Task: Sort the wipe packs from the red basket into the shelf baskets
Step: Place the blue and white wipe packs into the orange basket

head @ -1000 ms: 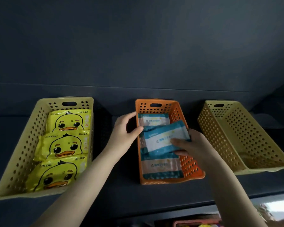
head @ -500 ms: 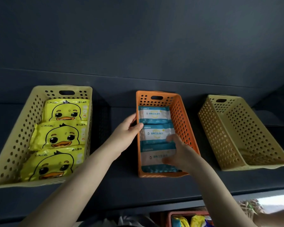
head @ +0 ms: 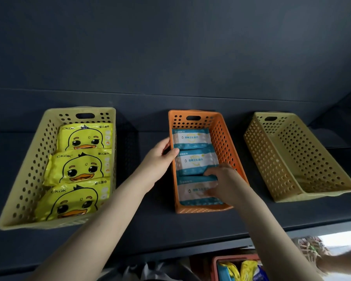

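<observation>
An orange basket [head: 227, 138] stands mid-shelf with three teal-and-white wipe packs lying in a row: back [head: 190, 137], middle [head: 195, 161], front [head: 193, 192]. My left hand [head: 159, 154] grips the basket's left rim, thumb over the edge. Inside the basket, my right hand [head: 222, 180] rests on the seam between the middle and front packs, with its fingers laid on them. The red basket [head: 216, 261] shows at the bottom edge with several packs inside.
A yellow basket [head: 26, 173] on the left holds three yellow duck wipe packs [head: 79, 169]. Another yellow basket [head: 272, 167] stands on the right of the dark shelf [head: 150, 224]. Someone's hand [head: 336, 260] reaches in at the bottom right corner.
My right hand lowered the teal pack into the orange basket's middle slot and let go; it now lies on the packs. My left hand stayed on the rim. The view tilted down.
</observation>
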`<action>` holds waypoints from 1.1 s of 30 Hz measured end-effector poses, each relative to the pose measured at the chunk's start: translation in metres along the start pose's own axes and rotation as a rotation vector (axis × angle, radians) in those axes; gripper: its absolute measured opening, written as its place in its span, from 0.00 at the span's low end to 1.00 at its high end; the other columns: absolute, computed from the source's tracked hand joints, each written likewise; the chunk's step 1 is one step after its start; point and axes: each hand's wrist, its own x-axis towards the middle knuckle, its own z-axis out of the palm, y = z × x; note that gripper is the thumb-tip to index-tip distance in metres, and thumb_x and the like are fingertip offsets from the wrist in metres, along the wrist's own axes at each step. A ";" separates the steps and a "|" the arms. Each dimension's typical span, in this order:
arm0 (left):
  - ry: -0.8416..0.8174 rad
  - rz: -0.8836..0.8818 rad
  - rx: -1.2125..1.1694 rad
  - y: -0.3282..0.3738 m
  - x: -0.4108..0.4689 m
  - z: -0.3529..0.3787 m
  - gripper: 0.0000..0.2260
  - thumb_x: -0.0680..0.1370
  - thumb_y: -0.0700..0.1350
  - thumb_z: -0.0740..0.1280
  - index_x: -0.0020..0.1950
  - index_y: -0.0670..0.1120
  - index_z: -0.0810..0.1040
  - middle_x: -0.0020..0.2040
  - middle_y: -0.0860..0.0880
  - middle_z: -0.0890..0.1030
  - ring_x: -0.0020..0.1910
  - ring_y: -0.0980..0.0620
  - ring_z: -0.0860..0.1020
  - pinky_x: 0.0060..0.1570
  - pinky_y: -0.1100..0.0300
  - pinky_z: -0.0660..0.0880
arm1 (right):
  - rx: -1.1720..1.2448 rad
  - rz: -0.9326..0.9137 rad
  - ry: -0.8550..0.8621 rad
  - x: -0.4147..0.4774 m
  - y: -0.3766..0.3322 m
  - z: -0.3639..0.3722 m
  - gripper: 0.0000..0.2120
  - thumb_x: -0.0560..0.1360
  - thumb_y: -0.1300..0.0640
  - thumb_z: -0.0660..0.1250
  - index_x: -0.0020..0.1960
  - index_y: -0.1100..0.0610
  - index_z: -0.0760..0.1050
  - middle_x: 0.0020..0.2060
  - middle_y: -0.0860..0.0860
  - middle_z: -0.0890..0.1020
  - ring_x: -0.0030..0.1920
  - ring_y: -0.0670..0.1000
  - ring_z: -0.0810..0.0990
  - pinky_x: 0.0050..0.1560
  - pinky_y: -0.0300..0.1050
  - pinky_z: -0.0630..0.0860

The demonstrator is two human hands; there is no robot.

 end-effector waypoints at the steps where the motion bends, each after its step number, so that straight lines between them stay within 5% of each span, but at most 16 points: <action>1: 0.010 -0.002 0.032 0.001 0.000 -0.001 0.22 0.80 0.51 0.64 0.74 0.57 0.66 0.72 0.55 0.69 0.70 0.55 0.68 0.69 0.51 0.66 | 0.014 0.015 0.014 -0.002 -0.001 -0.002 0.25 0.70 0.54 0.75 0.66 0.48 0.73 0.64 0.50 0.71 0.59 0.51 0.74 0.59 0.45 0.75; 8: 0.034 0.168 0.317 0.018 -0.012 -0.013 0.23 0.79 0.47 0.65 0.74 0.50 0.66 0.70 0.52 0.72 0.69 0.52 0.70 0.62 0.60 0.65 | 0.149 -0.023 0.380 -0.028 0.003 -0.024 0.18 0.73 0.53 0.72 0.62 0.50 0.77 0.60 0.51 0.79 0.51 0.48 0.78 0.46 0.34 0.71; 11: 0.092 0.318 0.443 0.024 -0.023 -0.016 0.23 0.79 0.48 0.65 0.74 0.50 0.66 0.71 0.49 0.71 0.68 0.51 0.71 0.64 0.57 0.70 | 0.196 -0.033 0.569 -0.054 0.006 -0.026 0.16 0.74 0.53 0.71 0.62 0.53 0.79 0.57 0.49 0.82 0.56 0.50 0.79 0.51 0.38 0.71; 15: 0.089 0.518 0.492 0.035 -0.049 0.002 0.16 0.80 0.47 0.63 0.68 0.50 0.72 0.65 0.52 0.74 0.57 0.61 0.72 0.43 0.78 0.68 | 0.310 -0.008 0.659 -0.099 0.022 -0.012 0.15 0.75 0.55 0.70 0.62 0.54 0.78 0.55 0.48 0.82 0.56 0.49 0.80 0.53 0.37 0.72; 18: -0.062 0.685 0.466 0.047 -0.072 0.034 0.14 0.80 0.45 0.64 0.65 0.50 0.75 0.62 0.56 0.77 0.60 0.60 0.74 0.57 0.68 0.71 | 0.384 0.107 0.667 -0.131 0.050 0.010 0.16 0.76 0.54 0.69 0.63 0.53 0.78 0.54 0.47 0.81 0.54 0.47 0.79 0.55 0.39 0.73; 21: -0.216 0.797 0.475 0.039 -0.095 0.077 0.12 0.79 0.44 0.65 0.63 0.49 0.77 0.58 0.55 0.78 0.58 0.59 0.75 0.60 0.62 0.72 | 0.411 0.195 0.665 -0.170 0.086 0.040 0.14 0.77 0.54 0.67 0.62 0.54 0.78 0.53 0.47 0.82 0.51 0.47 0.80 0.53 0.42 0.75; 30: -0.525 0.493 0.566 -0.097 -0.185 0.212 0.11 0.78 0.40 0.67 0.60 0.44 0.79 0.56 0.49 0.81 0.55 0.53 0.79 0.56 0.64 0.73 | 0.522 0.484 0.408 -0.305 0.212 0.164 0.12 0.76 0.59 0.66 0.60 0.57 0.79 0.53 0.53 0.84 0.53 0.55 0.83 0.56 0.51 0.77; 33: -0.613 0.290 0.594 -0.157 -0.218 0.244 0.10 0.78 0.39 0.66 0.59 0.43 0.79 0.54 0.50 0.81 0.55 0.51 0.80 0.56 0.62 0.74 | 0.625 0.579 0.406 -0.344 0.248 0.210 0.08 0.75 0.64 0.68 0.52 0.59 0.81 0.47 0.55 0.85 0.48 0.56 0.83 0.49 0.44 0.76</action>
